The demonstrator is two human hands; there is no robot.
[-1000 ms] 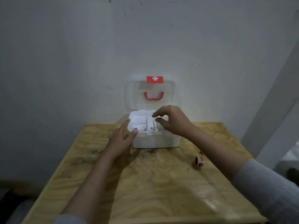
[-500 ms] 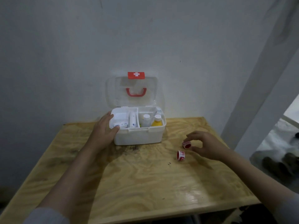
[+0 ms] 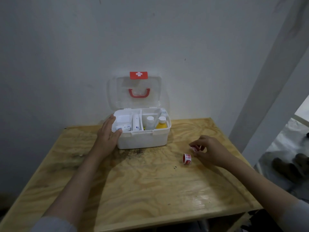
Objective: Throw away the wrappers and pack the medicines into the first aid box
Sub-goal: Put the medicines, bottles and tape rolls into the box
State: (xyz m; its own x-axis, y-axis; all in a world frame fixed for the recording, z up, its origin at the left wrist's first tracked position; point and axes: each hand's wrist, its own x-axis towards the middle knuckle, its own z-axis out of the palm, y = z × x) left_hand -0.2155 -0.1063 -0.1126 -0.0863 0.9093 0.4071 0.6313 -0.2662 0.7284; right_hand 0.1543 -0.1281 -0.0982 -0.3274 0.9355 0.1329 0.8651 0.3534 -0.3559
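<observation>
Right hand (image 3: 211, 150) pinches a small red-and-white roll (image 3: 194, 148) near the table's (image 3: 150, 190) right edge; another roll (image 3: 187, 158) lies just beside it. Left hand (image 3: 107, 133), fingers spread, rests flat against the open first aid box (image 3: 143, 139) by the back edge.

A white cross on a red tag (image 3: 138, 75) topped the first aid box (image 3: 143, 138) lid — blue print on packets inside was too blurred to read.
</observation>
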